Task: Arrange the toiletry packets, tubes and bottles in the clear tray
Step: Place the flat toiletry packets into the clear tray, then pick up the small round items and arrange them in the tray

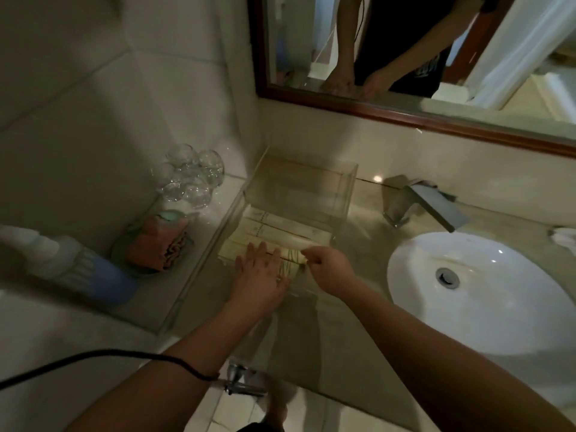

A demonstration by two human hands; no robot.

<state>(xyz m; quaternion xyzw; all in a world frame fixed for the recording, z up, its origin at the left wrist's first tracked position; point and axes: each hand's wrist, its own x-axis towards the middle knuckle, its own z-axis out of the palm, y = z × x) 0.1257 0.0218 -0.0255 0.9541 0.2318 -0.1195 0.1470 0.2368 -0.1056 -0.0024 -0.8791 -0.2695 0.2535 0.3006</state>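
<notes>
Left hand (260,269) flat, fingers spread, pressing cream packets (290,227) lying crosswise in the clear tray (350,182) on the bench; right hand (327,265) pinches nearest packet's right end (296,257), nearer for nudging.

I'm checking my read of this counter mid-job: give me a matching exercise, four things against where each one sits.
Things:
1. drinking glasses
2. folded pink cloth
3. faucet
4. left hand

Places:
A. behind the white sink, spout over the basin
B. flat on the cream packets in the clear tray
C. back corner of the counter, left of the tray
D. on a small dish, nearer than the glasses

Pairs: 1-C, 2-D, 3-A, 4-B
</notes>
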